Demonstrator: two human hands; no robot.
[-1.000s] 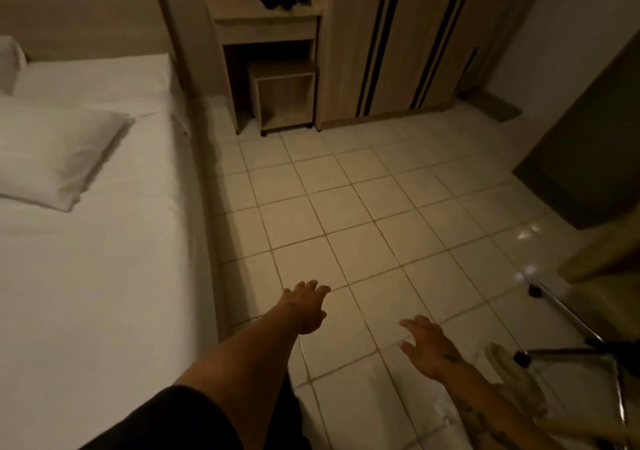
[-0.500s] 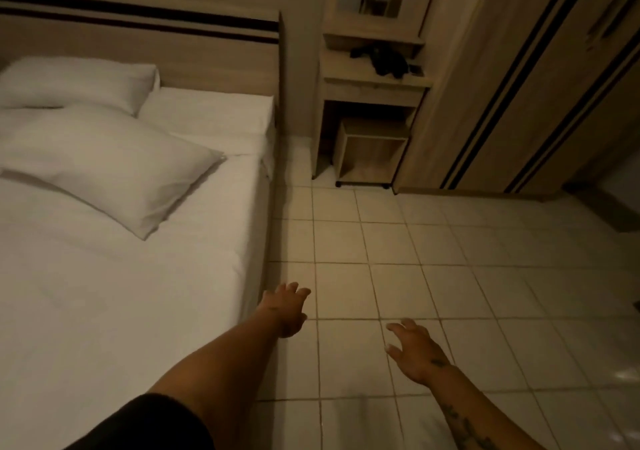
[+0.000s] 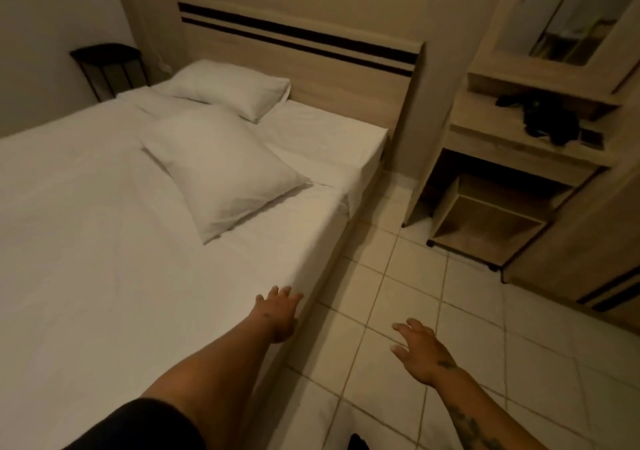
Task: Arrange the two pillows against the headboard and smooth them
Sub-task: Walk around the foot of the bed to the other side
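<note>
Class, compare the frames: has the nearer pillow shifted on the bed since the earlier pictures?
No. The nearer pillow lies skewed below the far pillow at the headboard as before; only the camera turned.

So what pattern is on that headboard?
The headboard is light wood grain with two dark horizontal stripes near its top, seen in the head view.

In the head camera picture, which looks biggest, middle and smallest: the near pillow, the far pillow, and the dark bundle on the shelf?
1. Near pillow, lying askew on the sheet, looks largest.
2. Far pillow, by the headboard, looks smaller, though it sits farther away, so the two may really match.
3. Dark bundle on the shelf looks smallest.
</note>
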